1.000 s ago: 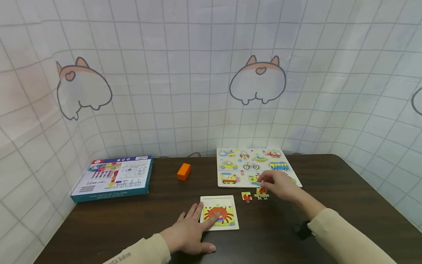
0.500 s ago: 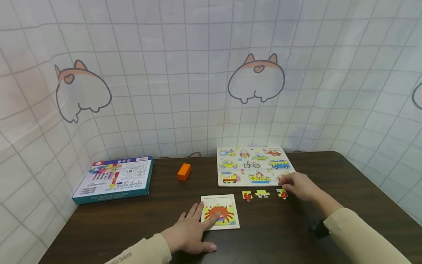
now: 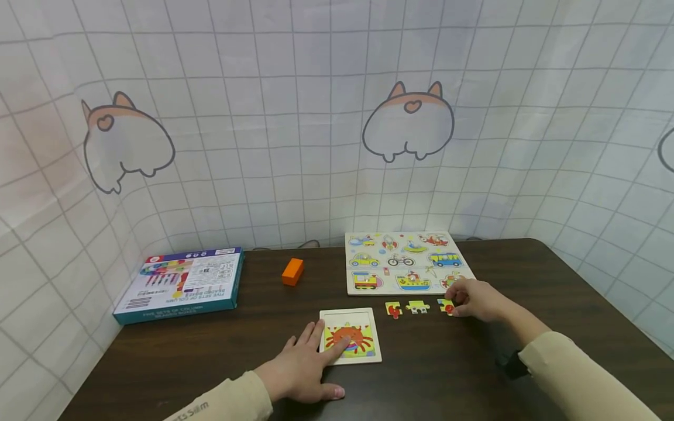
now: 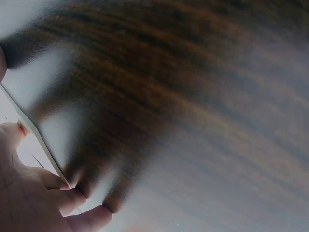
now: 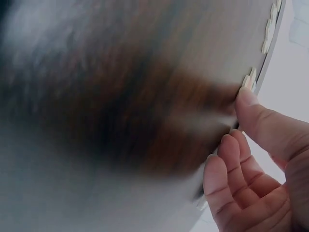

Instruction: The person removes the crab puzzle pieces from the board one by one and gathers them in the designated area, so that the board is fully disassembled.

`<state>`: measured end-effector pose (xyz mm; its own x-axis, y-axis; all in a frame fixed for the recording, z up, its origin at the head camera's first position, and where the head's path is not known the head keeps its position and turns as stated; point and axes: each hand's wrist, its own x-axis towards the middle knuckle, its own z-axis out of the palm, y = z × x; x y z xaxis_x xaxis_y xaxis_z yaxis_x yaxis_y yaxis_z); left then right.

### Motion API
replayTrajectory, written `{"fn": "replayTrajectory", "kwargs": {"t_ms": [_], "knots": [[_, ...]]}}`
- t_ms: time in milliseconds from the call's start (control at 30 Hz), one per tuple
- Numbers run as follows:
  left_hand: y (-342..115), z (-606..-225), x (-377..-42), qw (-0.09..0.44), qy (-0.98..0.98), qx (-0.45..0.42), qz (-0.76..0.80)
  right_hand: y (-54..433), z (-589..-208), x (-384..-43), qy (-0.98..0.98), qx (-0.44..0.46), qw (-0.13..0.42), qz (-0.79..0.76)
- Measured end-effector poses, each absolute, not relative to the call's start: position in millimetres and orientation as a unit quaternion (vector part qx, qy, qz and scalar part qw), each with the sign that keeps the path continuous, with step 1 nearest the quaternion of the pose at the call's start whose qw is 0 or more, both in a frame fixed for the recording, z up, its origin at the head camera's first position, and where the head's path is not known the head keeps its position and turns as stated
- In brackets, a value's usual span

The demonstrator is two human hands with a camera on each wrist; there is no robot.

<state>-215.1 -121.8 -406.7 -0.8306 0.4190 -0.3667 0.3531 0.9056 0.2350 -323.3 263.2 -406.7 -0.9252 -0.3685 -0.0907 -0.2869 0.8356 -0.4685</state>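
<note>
My left hand lies with fingers spread on the lower left of a small square crab jigsaw tray, its index finger on the crab picture. The tray's upper strip is bare. In the left wrist view the left hand rests on the tray's pale edge. My right hand pinches a yellow, red and blue jigsaw piece at the table surface, partly covering it. In the right wrist view the right hand has its thumb against that piece. Two more jigsaw pieces, one yellow-red, one yellow-white, lie left of it.
Behind the pieces lies a vehicle picture board. An orange block stands left of the board, and a flat toy box lies at the far left. A grid-patterned curtain encloses the dark wooden table.
My right hand has moved right from the middle piece, and a third piece now shows at its fingertips. That piece has since shifted slightly left. My left hand has stayed on the tray.
</note>
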Motion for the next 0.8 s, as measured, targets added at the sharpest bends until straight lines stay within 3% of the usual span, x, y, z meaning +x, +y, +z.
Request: {"fn": "replayTrajectory", "kwargs": {"t_ms": [800], "knots": [[-124.6, -405.7, -213.4, 0.199, 0.953, 0.209, 0.090, 258.5, -402.5, -325.1, 0.956, -0.169, 0.095, -0.218]]}}
